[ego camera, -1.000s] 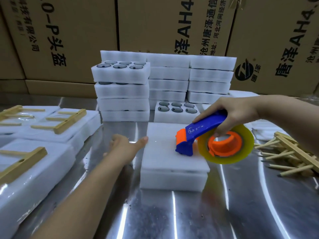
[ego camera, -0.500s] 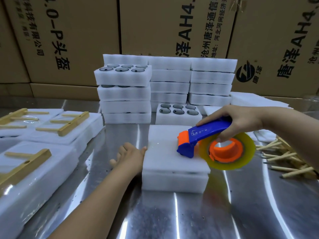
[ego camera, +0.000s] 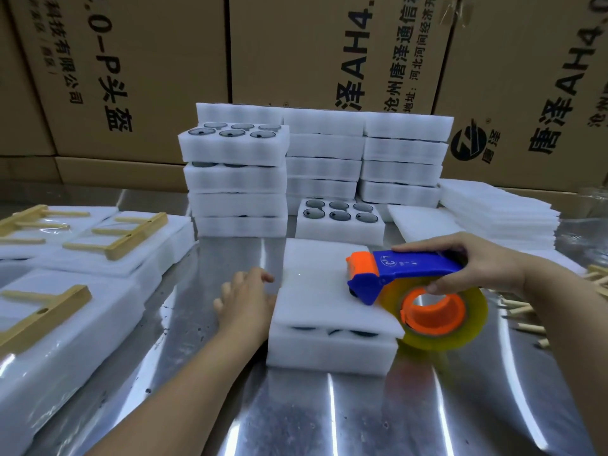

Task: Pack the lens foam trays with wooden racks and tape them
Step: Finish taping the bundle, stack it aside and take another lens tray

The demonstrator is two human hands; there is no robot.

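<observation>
A white foam lens tray (ego camera: 329, 352) lies in the middle of the steel table under a thin foam cover sheet (ego camera: 316, 291); dark lenses show in the gap at its front. My right hand (ego camera: 473, 268) grips a blue and orange tape dispenser (ego camera: 411, 284) with a yellowish tape roll, its orange nose down on the right side of the cover. My left hand (ego camera: 245, 301) rests against the tray's left edge with fingers loosely curled. An open tray of six lenses (ego camera: 340, 218) sits just behind.
Stacks of foam trays (ego camera: 235, 179) stand behind, in front of cardboard boxes (ego camera: 131, 77). Taped packs with wooden racks (ego camera: 131, 235) lie at the left. Loose wooden racks (ego camera: 592, 278) lie at the right edge, with piled foam sheets (ego camera: 493, 209) behind them.
My left hand drew in from pointing and settled against the tray's left edge. The dispenser levelled out and its nose stays on the cover.
</observation>
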